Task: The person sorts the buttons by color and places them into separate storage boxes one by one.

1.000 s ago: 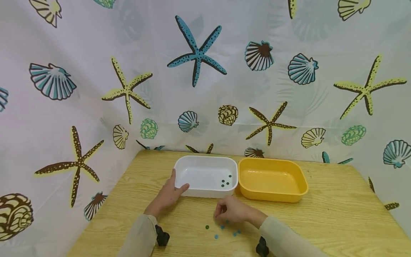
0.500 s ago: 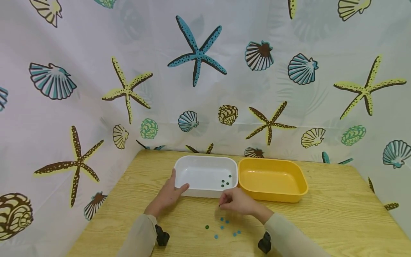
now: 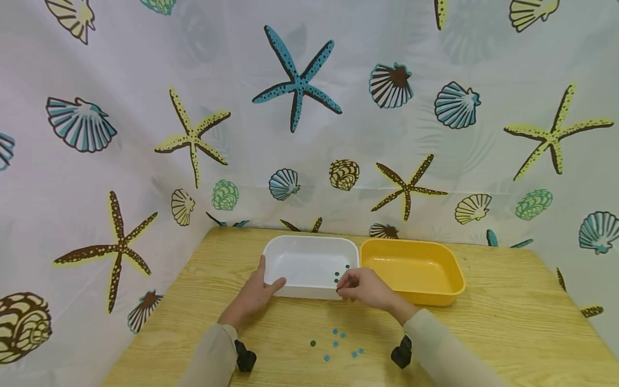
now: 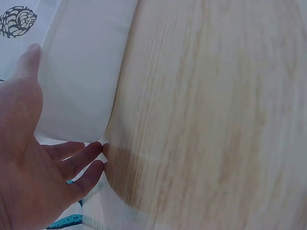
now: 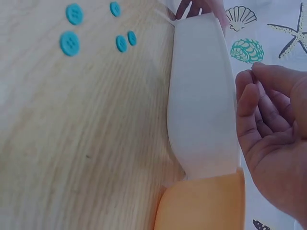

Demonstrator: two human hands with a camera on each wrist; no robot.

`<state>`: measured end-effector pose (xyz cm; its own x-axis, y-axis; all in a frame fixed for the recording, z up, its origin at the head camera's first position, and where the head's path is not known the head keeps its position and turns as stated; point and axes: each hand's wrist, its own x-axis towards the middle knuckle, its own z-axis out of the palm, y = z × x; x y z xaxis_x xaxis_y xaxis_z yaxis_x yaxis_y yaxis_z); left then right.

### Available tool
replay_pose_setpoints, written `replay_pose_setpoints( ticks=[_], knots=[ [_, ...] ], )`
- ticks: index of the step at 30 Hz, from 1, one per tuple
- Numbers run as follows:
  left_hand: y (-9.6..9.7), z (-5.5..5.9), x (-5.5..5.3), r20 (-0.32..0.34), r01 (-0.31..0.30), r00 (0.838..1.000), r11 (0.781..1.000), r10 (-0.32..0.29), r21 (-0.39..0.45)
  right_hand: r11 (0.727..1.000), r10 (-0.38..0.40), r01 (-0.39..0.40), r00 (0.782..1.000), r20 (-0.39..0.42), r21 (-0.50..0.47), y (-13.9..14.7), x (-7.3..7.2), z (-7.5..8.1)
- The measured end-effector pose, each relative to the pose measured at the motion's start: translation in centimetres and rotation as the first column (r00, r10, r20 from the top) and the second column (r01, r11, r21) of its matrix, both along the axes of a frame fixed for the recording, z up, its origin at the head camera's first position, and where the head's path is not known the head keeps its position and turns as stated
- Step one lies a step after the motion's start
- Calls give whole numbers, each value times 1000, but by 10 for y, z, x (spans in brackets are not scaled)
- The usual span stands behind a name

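A white plastic bin (image 3: 304,292) stands on the table with several dark green buttons (image 3: 337,274) lying at its right end. My left hand (image 3: 253,293) holds the bin's front left corner, thumb over the rim; in the left wrist view its fingers (image 4: 79,163) bend round the lower corner. Thumb and forefinger of my right hand (image 3: 368,290) pinch a small dark green button (image 3: 338,291) at the bin's front rim, near the right corner. That hand partly covers the bin's right end. On the table nearer to me lie one green button (image 3: 312,343) and several blue buttons (image 5: 69,43).
A yellow bin (image 3: 425,299) stands against the white bin's right side. Both are on a wood-grain table (image 3: 512,322), near its back edge. A white curtain (image 3: 338,140) printed with starfish and shells hangs behind and along both sides.
My right hand has lifted a green button from among the loose buttons and carried it up and away from me to the white bin's rim. My left hand has stayed at its corner.
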<state>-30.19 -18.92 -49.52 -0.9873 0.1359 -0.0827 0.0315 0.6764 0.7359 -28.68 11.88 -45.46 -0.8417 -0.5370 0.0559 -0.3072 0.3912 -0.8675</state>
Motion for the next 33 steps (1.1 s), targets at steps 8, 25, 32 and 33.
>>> replay_pose_setpoints(
  ticks=[8, 25, 32, 33],
  knots=[
    [1, 0, 0, -9, -2, 1000, 1000, 2, 4, 997, -70, 71, 997, 31, -30, 0, -13, 5],
    [0, -3, 0, 9, -13, 1000, 1000, 13, -2, 976, -214, 212, 976, 41, 44, -14, -29, 14],
    [1, -2, 1, -2, -16, 1000, 1000, 16, -3, 962, -259, 257, 966, 7, 95, -21, -43, 10],
    [1, -2, 1, -4, -15, 1000, 1000, 15, -1, 961, -260, 259, 966, -2, 102, -21, -44, 10]
  ],
)
